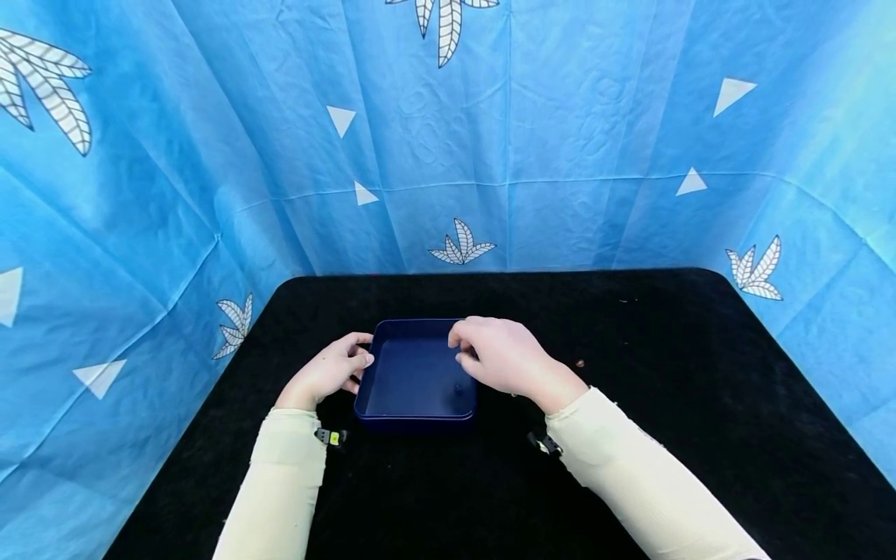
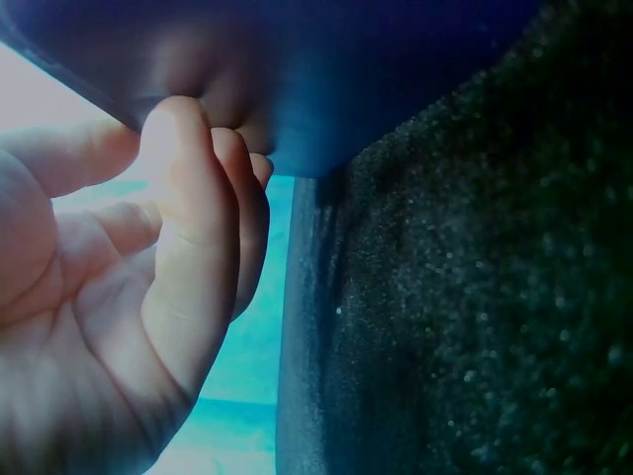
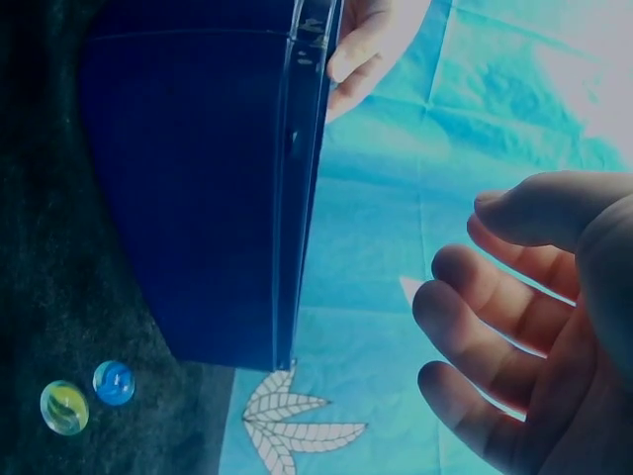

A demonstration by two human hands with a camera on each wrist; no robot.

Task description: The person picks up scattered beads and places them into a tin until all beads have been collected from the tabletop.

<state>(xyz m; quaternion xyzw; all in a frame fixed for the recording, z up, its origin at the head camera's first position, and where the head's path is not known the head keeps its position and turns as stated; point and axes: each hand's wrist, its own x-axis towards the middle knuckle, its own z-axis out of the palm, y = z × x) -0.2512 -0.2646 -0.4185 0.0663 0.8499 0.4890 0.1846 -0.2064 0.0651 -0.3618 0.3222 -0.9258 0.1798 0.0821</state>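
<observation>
A dark blue rectangular box [image 1: 413,381] with no lid lies on the black table. My left hand [image 1: 329,372] grips its left side, the thumb at the rim and bent fingers [image 2: 188,198] against the outer wall. Over the right rim hovers my right hand [image 1: 504,354], its fingers loosely curved with nothing between them in the right wrist view. A small dark round thing [image 1: 458,386] shows inside the box near the right front corner. Two glass marbles, a yellow-green one [image 3: 64,407] and a blue one [image 3: 114,383], lie on the table beside the box.
The black cloth-covered table [image 1: 665,435] has rounded far corners. Blue curtains [image 1: 574,140] with leaf and triangle prints surround its back and sides. A small brownish round thing [image 1: 579,363] lies to the right of my right hand.
</observation>
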